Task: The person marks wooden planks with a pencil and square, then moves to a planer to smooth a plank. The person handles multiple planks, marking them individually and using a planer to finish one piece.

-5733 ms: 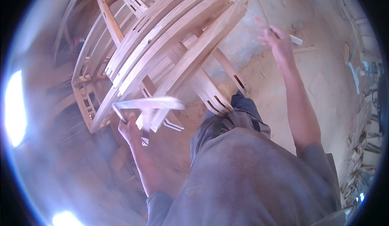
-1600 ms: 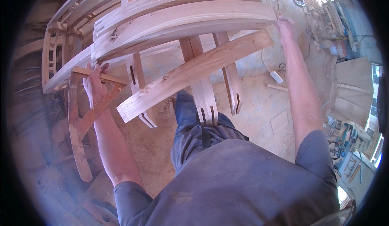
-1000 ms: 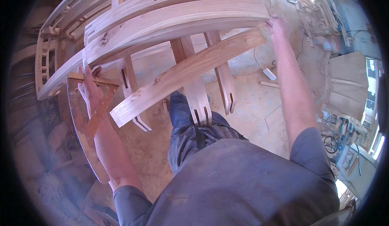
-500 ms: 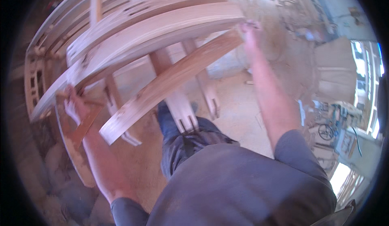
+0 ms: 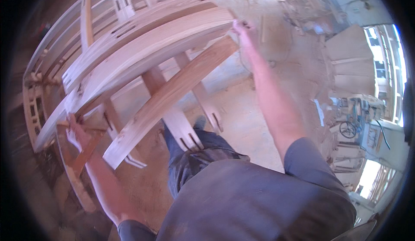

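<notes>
A long, pale wooden beam [image 5: 151, 46] stretches across in front of me. My right hand [image 5: 244, 30] is closed around its far right end. My left hand [image 5: 77, 134] is at the beam's near left end, fingers curled against the wood and partly hidden. Below the beam, a reddish-brown plank [image 5: 173, 95] slants from lower left to upper right, apart from both hands. Beneath it, slotted wooden pieces [image 5: 182, 128] point toward my legs.
A stack of slotted wooden parts and frames [image 5: 86, 20] fills the upper left. Beside my left forearm is a brown board [image 5: 73, 167]. Machinery with a handwheel [image 5: 347, 129] stands at the right. Scraps lie on the dusty floor [image 5: 242, 107].
The beam and my right hand have shifted left in the picture; my left hand sits slightly lower. The slanting plank and slotted pieces have shifted too, as the whole view has moved.
</notes>
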### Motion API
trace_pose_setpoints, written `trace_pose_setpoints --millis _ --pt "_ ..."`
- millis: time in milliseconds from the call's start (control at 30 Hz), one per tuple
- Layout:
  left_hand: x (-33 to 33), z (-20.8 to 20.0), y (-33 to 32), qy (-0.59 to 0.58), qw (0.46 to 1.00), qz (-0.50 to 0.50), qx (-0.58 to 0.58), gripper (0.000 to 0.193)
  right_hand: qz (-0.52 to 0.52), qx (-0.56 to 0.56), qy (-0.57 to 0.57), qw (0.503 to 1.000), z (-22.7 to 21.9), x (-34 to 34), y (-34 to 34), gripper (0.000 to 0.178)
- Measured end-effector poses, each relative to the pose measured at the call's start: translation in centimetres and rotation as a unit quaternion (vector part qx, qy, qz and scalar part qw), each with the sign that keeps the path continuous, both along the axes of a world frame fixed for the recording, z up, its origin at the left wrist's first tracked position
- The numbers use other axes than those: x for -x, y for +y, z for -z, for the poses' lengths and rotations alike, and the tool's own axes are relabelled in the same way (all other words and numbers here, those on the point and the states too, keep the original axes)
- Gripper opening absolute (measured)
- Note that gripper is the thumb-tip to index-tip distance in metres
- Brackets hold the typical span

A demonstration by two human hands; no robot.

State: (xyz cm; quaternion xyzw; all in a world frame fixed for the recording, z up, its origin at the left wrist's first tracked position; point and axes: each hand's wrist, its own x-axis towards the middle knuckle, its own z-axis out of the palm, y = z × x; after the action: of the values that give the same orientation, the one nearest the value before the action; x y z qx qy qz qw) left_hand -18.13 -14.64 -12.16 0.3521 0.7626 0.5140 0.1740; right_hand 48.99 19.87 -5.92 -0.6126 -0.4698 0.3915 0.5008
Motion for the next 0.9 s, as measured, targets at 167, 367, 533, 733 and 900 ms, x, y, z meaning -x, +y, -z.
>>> trace_pose_setpoints --millis 167,367,533,733,900 --pt "-6.2 -4.7 3.8 -0.134 0.983 -0.126 -0.020 0.043 0.049 0.055 -0.051 0.996 -0.6 0.0 0.9 0.048" --pt "-11.1 -8.5 4.8 -0.172 0.963 -0.179 -0.109 0.047 0.077 0.069 -0.036 0.994 -0.6 0.7 1.6 0.045" --pt "-11.8 -8.4 5.4 -0.208 0.940 -0.229 -0.142 0.057 0.084 0.089 -0.002 0.992 -2.0 1.5 1.0 0.045" --pt "-11.9 -7.9 5.4 -0.204 0.938 -0.237 -0.148 0.055 0.093 0.057 0.035 0.993 -1.9 2.3 0.9 0.049" --pt "-12.1 -7.5 5.6 -0.207 0.935 -0.242 -0.159 0.055 0.088 0.050 0.038 0.994 -1.7 2.2 0.9 0.047"
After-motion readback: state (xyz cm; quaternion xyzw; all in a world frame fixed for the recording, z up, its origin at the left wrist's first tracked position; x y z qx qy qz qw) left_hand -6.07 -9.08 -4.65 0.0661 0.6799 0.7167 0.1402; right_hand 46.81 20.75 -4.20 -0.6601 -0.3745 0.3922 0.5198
